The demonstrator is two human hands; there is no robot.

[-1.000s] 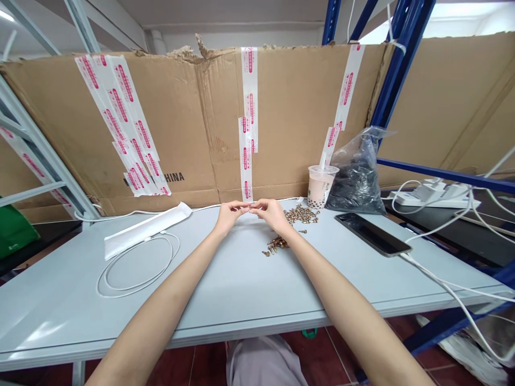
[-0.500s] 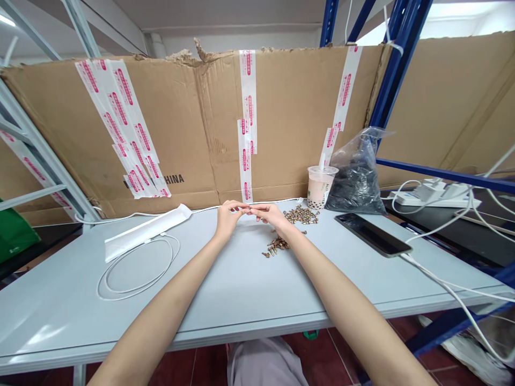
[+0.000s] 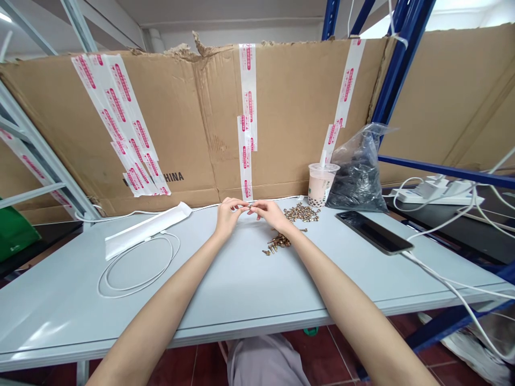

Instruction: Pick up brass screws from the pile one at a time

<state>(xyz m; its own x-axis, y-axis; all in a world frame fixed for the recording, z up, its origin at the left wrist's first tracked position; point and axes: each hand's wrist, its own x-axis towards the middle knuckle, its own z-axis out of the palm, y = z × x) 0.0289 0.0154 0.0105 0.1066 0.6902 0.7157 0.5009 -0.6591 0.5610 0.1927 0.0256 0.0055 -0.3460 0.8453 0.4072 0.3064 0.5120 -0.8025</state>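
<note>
The left hand (image 3: 227, 215) and right hand (image 3: 272, 213) meet just above the worktop (image 3: 241, 279), fingers pinching 1 brass screw (image 3: 249, 206) beside the screw pile (image 3: 301, 213). This looks like mid-fitting, which calls for a steady grip.

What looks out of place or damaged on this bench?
The cardboard wall is torn along its top edge, with tape strips stuck on crooked at the left. Brass screws lie loose in heaps on the table beside the right hand and left hand, which pinch one screw.
</note>
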